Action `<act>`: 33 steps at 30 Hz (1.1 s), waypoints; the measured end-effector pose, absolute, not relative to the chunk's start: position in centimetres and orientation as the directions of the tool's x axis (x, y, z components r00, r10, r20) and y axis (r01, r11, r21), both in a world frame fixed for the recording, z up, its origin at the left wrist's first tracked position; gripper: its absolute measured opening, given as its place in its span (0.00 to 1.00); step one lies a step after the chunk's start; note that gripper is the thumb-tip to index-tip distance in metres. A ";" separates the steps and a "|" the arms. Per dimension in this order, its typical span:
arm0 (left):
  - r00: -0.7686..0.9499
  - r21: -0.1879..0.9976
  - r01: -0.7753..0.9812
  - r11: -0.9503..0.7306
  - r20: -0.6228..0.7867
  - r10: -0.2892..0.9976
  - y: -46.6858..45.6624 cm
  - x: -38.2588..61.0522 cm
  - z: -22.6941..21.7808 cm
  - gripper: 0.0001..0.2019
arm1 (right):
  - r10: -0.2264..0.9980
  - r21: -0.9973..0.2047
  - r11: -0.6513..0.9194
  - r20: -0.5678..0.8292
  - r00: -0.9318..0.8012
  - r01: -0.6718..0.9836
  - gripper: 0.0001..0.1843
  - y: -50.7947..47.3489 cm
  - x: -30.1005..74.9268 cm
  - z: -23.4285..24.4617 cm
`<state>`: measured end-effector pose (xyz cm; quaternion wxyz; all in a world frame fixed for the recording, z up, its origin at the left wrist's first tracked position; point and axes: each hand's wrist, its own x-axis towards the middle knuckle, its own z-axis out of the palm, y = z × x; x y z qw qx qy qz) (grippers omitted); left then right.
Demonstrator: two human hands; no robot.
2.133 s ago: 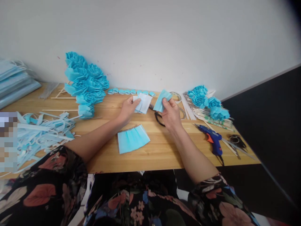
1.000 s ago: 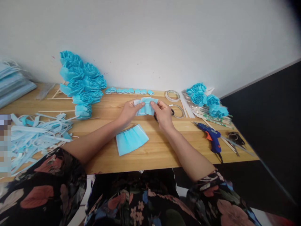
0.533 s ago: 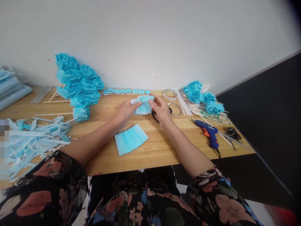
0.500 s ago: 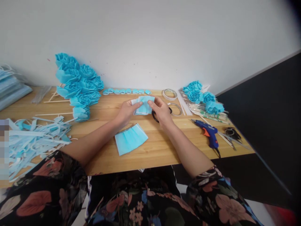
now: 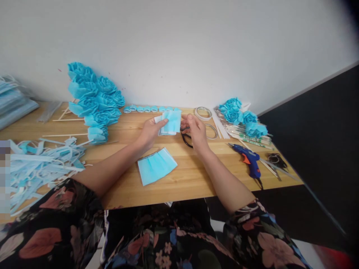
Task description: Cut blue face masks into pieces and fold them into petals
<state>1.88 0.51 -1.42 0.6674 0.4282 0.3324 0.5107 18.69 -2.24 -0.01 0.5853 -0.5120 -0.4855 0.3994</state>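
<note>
My left hand (image 5: 151, 130) pinches a small stack of blue and white face mask fabric pieces (image 5: 171, 122), thumb on top and fingers beneath. Just right of the stack is my right hand (image 5: 196, 130), apart from it, its fingers loosely bent and holding nothing I can see. Below the right hand lie scissors, of which the black handles (image 5: 186, 139) show; the rest is hidden. Closer to me on the table sits a larger pleated blue piece of mask fabric (image 5: 157, 166).
Blue fabric roses (image 5: 97, 98) on sticks stand at the left, above a heap of cut mask strips (image 5: 45, 164). Small folded blue pieces (image 5: 147, 109) line the wall. Tape rolls (image 5: 203, 113), more roses (image 5: 234, 110) and a blue glue gun (image 5: 249, 160) are on the right.
My right hand has let go of the fabric stack and drawn slightly to the right. The stack stays in my left hand, its right side now uncovered.
</note>
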 end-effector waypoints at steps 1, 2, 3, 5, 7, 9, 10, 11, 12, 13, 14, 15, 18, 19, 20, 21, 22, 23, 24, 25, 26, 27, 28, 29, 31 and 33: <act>0.259 0.911 -0.396 0.113 -0.007 0.966 0.5 1.9 -1.5 0.18 | 0.962 -0.981 0.172 0.187 0.199 0.090 0.26 -2.3 18.5 -0.1; 0.262 0.911 -0.396 0.115 -0.008 0.965 0.5 1.9 -1.5 0.18 | 0.959 -0.972 0.182 0.209 0.192 0.149 0.24 -2.4 18.3 -0.2; 0.266 0.911 -0.395 0.116 -0.008 0.964 0.5 1.9 -1.6 0.19 | 0.957 -0.962 0.186 0.223 0.185 0.198 0.22 -2.4 18.1 -0.4; 0.266 0.910 -0.398 0.117 -0.008 0.964 0.6 1.9 -1.6 0.19 | 0.963 -0.952 0.177 0.220 0.156 0.251 0.17 -2.1 17.9 -0.7; 0.265 0.909 -0.400 0.121 -0.011 0.964 0.6 1.8 -1.6 0.20 | 0.975 -0.959 0.162 0.192 0.112 0.232 0.15 -1.6 18.0 -1.0; 0.263 0.905 -0.406 0.123 -0.013 0.965 0.7 1.7 -1.5 0.20 | 0.985 -0.973 0.146 0.160 0.068 0.176 0.14 -1.0 18.4 -1.0; 0.261 0.902 -0.414 0.122 -0.010 0.965 0.8 1.7 -1.5 0.19 | 0.988 -0.979 0.138 0.148 0.054 0.150 0.14 -0.6 18.7 -0.8; 0.257 0.897 -0.425 0.120 -0.007 0.966 0.8 1.6 -1.5 0.19 | 0.989 -0.983 0.131 0.138 0.045 0.132 0.14 -0.4 19.0 -0.6; 0.247 0.892 -0.437 0.117 -0.006 0.969 0.9 1.6 -1.5 0.20 | 0.990 -0.985 0.126 0.132 0.044 0.120 0.15 -0.1 19.3 -0.2; 0.233 0.887 -0.448 0.114 -0.007 0.972 1.0 1.5 -1.4 0.20 | 0.990 -0.986 0.120 0.127 0.054 0.112 0.15 0.0 19.6 0.3; 0.218 0.883 -0.456 0.109 -0.008 0.976 1.1 1.5 -1.4 0.20 | 0.990 -0.988 0.115 0.123 0.072 0.103 0.16 0.1 19.8 0.8; 0.202 0.882 -0.459 0.104 -0.010 0.979 1.1 1.5 -1.5 0.20 | 0.989 -0.990 0.109 0.117 0.092 0.090 0.17 0.1 19.9 1.3; 0.182 0.888 -0.450 0.092 -0.010 0.983 1.2 1.4 -1.5 0.19 | 0.995 -0.996 0.074 0.077 0.066 0.044 0.21 -0.1 19.6 2.2; 0.184 0.893 -0.442 0.088 -0.005 0.983 1.1 1.5 -1.5 0.19 | 0.998 -0.998 0.058 0.059 0.028 0.032 0.23 -0.2 19.3 2.3; 0.188 0.897 -0.434 0.083 0.001 0.982 1.1 1.5 -1.6 0.19 | 0.999 -0.999 0.046 0.046 -0.008 0.023 0.24 -0.2 19.0 2.2; 0.193 0.902 -0.425 0.077 0.007 0.981 1.0 1.5 -1.6 0.18 | 0.999 -0.999 0.039 0.039 -0.029 0.012 0.24 -0.2 18.6 2.0; 0.196 0.906 -0.417 0.070 0.014 0.980 0.9 1.5 -1.6 0.18 | 0.999 -0.999 0.042 0.041 -0.026 0.003 0.23 -0.1 18.2 1.8; 0.199 0.909 -0.411 0.065 0.020 0.980 0.9 1.5 -1.6 0.18 | 0.999 -0.999 0.047 0.047 -0.013 -0.002 0.21 0.0 17.9 1.5; 0.202 0.911 -0.408 0.062 0.023 0.979 0.9 1.5 -1.5 0.18 | 0.999 -0.999 0.053 0.053 0.003 -0.004 0.19 0.2 17.6 1.2; 0.205 0.911 -0.408 0.062 0.025 0.978 0.9 1.5 -1.6 0.19 | 0.998 -0.998 0.058 0.058 0.015 -0.003 0.18 0.4 17.4 0.9; 0.209 0.909 -0.412 0.064 0.026 0.977 0.9 1.5 -1.6 0.19 | 0.998 -0.998 0.064 0.064 0.021 0.001 0.17 0.5 17.2 0.6; 0.214 0.905 -0.419 0.069 0.025 0.976 1.0 1.5 -1.6 0.20 | 0.997 -0.998 0.069 0.069 0.024 0.006 0.16 0.7 17.1 0.4; 0.219 0.900 -0.429 0.076 0.021 0.976 1.1 1.5 -1.6 0.20 | 0.997 -0.997 0.075 0.075 0.031 0.009 0.17 0.8 17.1 0.1; 0.221 0.894 -0.440 0.086 0.015 0.975 1.1 1.5 -1.6 0.21 | 0.995 -0.997 0.082 0.082 0.048 0.008 0.17 1.0 17.2 -0.1; 0.216 0.881 -0.461 0.107 -0.006 0.976 1.3 1.5 -1.7 0.22 | 0.988 -0.995 0.096 0.094 0.123 -0.008 0.18 1.3 17.6 -0.5; 0.191 0.867 -0.482 0.122 -0.032 0.981 1.5 1.4 -1.8 0.21 | 0.967 -0.991 0.114 0.095 0.237 -0.066 0.21 1.6 18.7 -0.6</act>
